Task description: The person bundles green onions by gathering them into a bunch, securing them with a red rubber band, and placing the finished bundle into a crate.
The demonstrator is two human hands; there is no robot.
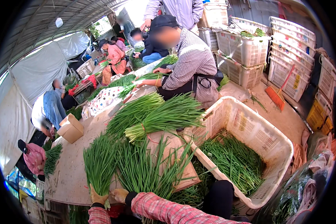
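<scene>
My left hand [97, 196], which looks gloved, grips the cut ends of a bunch of garlic chives [99, 160] at the near edge of the table; the leaves fan away from me. Just right of it my right hand [120, 195] is curled with its fingers toward that bunch; whether anything is in them is hidden. Loose garlic chives [143, 168] lie spread beside the bunch, partly over a wooden board [183, 175]. Farther back, a tied bundle [164, 117] rests against another bundle [132, 112].
A white plastic crate [257, 128] holding loose chives stands at my right. Across the table a co-worker [190, 63] handles chives. A cardboard box [70, 128] sits at the left. Stacked crates [291, 56] and an orange broom [276, 98] are at the far right.
</scene>
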